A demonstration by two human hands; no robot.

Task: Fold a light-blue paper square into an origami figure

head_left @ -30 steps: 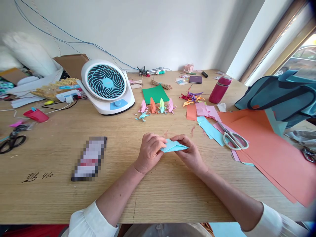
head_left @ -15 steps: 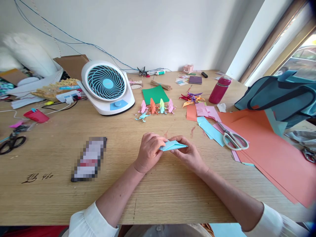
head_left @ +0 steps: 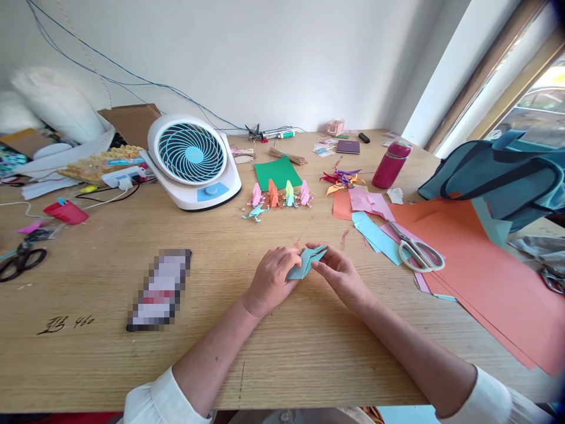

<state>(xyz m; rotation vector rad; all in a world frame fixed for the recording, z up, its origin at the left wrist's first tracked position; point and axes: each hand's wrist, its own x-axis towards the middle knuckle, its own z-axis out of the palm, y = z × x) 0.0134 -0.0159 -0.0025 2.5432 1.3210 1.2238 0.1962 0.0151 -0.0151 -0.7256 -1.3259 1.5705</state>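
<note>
Head view: left hand [head_left: 274,274] and right hand [head_left: 345,280], nearly closed, pinch blue paper [head_left: 303,268], seemingly light, easily crushed; better hold folded edges.

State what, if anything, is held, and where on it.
Folded light-blue paper: the left hand grips its left end, the right hand its pointed right end.

Bright daylight, glare in the window [head_left: 532,115] at right, soft shadows — wide-angle stretch; right edge seemingly blurred

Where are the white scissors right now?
Head view, right side: the white scissors lie at the left edge of the orange sheets, next to the blue strips, right of the right hand.
</note>
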